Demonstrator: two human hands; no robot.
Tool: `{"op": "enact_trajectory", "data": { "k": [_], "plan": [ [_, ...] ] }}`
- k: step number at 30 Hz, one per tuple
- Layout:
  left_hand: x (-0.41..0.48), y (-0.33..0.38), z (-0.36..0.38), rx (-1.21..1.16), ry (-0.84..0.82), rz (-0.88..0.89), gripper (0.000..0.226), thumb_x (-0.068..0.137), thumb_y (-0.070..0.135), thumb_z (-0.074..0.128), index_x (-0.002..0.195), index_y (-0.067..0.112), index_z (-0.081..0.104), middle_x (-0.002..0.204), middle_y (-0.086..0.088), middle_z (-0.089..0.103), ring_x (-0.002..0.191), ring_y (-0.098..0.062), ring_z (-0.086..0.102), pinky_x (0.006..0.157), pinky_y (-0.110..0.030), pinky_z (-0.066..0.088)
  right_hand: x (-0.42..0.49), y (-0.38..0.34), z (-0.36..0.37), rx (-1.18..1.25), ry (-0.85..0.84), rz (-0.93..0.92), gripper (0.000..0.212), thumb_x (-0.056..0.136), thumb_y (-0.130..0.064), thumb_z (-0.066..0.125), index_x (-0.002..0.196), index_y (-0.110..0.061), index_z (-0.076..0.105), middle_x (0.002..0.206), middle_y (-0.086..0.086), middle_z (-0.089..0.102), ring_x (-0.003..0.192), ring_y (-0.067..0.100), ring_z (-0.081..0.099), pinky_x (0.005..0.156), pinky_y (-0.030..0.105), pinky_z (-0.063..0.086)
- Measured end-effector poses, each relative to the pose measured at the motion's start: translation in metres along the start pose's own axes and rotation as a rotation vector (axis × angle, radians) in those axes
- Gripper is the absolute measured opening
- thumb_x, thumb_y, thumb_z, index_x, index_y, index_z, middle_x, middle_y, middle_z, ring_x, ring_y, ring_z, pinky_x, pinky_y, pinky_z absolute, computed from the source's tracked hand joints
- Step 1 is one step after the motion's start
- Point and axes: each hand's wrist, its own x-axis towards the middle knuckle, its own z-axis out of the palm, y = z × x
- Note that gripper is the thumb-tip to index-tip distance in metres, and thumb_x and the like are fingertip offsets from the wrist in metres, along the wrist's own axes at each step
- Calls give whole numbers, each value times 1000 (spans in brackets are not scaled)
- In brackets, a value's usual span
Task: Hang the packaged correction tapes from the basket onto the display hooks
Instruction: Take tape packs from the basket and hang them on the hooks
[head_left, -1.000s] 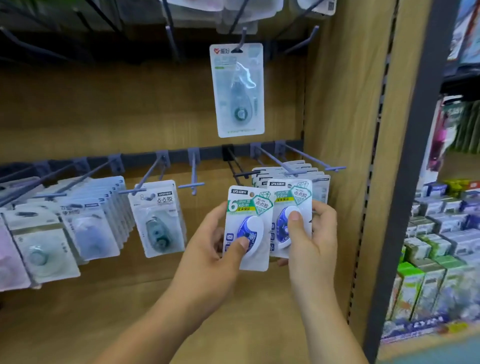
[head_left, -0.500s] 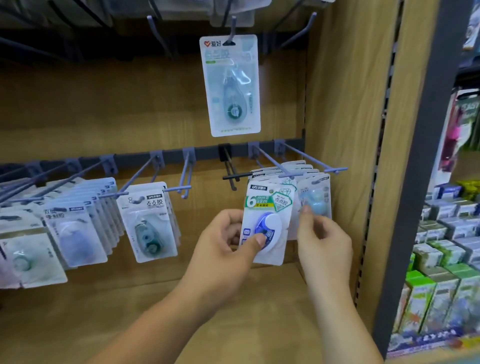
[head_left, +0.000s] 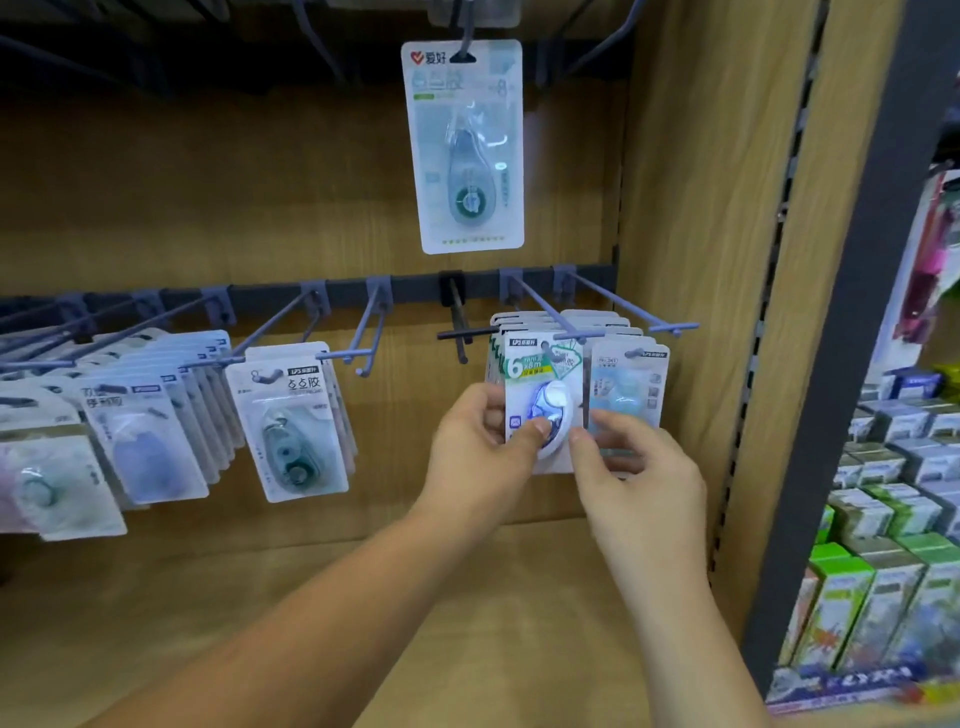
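My left hand holds a packaged correction tape, a white and blue card marked 6 mm x 8 m, thumb on its blister. The card's top sits at the tip of a grey display hook, in front of a row of like packs hanging there. My right hand is beside it, fingertips curled and pinching the card's lower right edge, in front of light blue packs on the neighbouring hook. No basket is in view.
An empty black hook and an empty grey hook stand left of my hands. Further left hang more packs. One large pack hangs above. A wooden side panel closes the bay; boxed goods fill the right shelves.
My right hand let go of its own pack, now among those on the hook. My left hand moved its pack up and right to the hook tip, and my right hand came to its edge.
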Motion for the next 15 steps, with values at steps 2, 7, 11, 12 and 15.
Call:
{"op": "enact_trajectory", "data": {
  "k": [2,7,11,12,15],
  "plan": [
    [13,-6,2,69,12,-47,14,91,15,80,99,18,68,86,3,75,70,-3,68,73,-25,61,-2,2,1,-20,1,8,16,86,-32,80,100,-36,73,92,-10,71,79,10,69,74,43,60],
    [26,-23,2,121,-2,-205,26,86,32,85,85,16,64,75,4,67,66,-9,58,62,-19,46,-8,2,5,-91,-76,12,16,80,-46,81,90,-42,69,79,-24,70,76,10,70,74,42,61],
    [-12,-36,-26,178,-61,-204,29,88,28,83,103,8,69,90,-6,69,73,-10,59,63,-16,49,-20,-4,8,-236,-233,-1,33,74,-59,76,101,-41,70,77,-30,69,82,10,69,80,42,59],
    [-28,-39,-38,185,-85,-207,30,88,29,82,106,8,69,94,-9,71,72,-9,59,60,-15,49,-25,-4,9,-283,-289,-14,36,71,-61,75,102,-42,70,77,-28,69,84,9,69,81,42,59],
    [-79,-50,-86,226,-143,-221,27,89,30,82,106,13,70,99,-10,73,67,-5,60,60,-19,51,-52,-5,15,-469,-513,-46,38,73,-61,77,104,-40,71,78,-18,69,93,12,68,85,41,57]
  ]
}}
